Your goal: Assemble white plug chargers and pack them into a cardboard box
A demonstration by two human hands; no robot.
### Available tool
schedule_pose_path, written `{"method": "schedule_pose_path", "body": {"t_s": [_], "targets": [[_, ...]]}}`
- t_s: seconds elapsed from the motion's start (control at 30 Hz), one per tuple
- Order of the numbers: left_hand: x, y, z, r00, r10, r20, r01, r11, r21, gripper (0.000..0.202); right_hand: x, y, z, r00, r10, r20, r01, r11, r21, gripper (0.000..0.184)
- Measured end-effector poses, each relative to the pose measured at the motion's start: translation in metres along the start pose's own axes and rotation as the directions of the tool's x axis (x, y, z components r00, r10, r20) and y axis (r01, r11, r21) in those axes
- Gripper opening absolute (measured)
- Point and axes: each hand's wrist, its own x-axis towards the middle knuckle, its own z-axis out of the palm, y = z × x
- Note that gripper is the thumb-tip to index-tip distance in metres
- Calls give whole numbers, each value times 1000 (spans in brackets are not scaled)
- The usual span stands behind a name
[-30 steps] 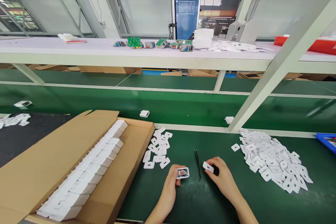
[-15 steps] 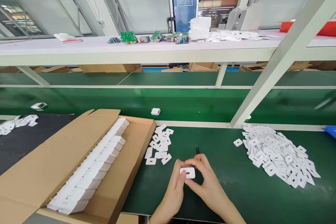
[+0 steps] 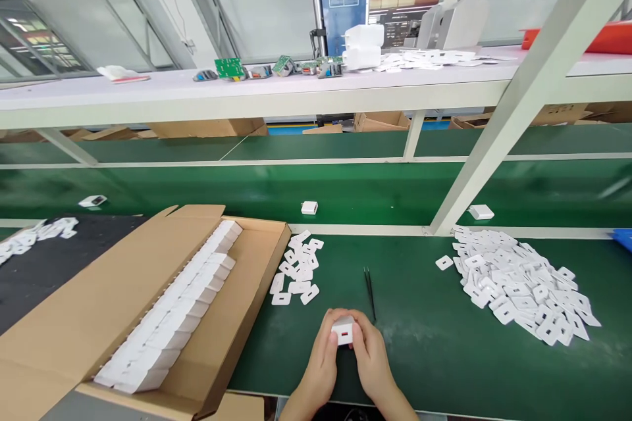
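Note:
A white USB charger [image 3: 342, 330] with a red port in its end face is held between my two hands, low in the middle of the view. My left hand [image 3: 320, 358] is closed around its left side, thumb on the front edge. On the other side my right hand [image 3: 371, 356] grips it, with the thumb by the port. The fingertips behind the charger are partly hidden. Black tweezers [image 3: 370, 295] lie on the green table just beyond my right hand. A small group of white end plates [image 3: 299, 270] with slots is spread to the left.
An open cardboard box [image 3: 257, 289] with rows of white housings [image 3: 172, 316] stands at left. At right is a large pile of white plates [image 3: 523, 283]. Beyond, white chargers [image 3: 309, 208] sit on the green belt [image 3: 247, 194], beneath a shelf [image 3: 257, 97] on slanted posts [image 3: 474, 171].
My right hand has come down from above the charger to its right side, and the charger's end face is tipped more toward me. The tweezers are uncovered. Chargers on the belt have shifted right.

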Motion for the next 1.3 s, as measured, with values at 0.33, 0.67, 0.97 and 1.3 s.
{"method": "schedule_pose_path", "body": {"t_s": [0.33,0.67,0.97,1.3], "targets": [[3,-3,0,997,11,-81,-6,999,51,55,5,1,-2,1000,15,6,-15,1000,-9,46],[1,-15,-7,996,27,-87,-23,998,56,59,4,14,-2,997,20,77,-22,999,26,41],[-2,-15,-1,983,-87,-159,65,988,-141,62,-3,31,7,1000,-20,-4,20,1000,15,38],[12,19,15,950,-310,50,268,716,-644,69,-7,27,3,993,-99,-67,92,991,-101,45]]}}
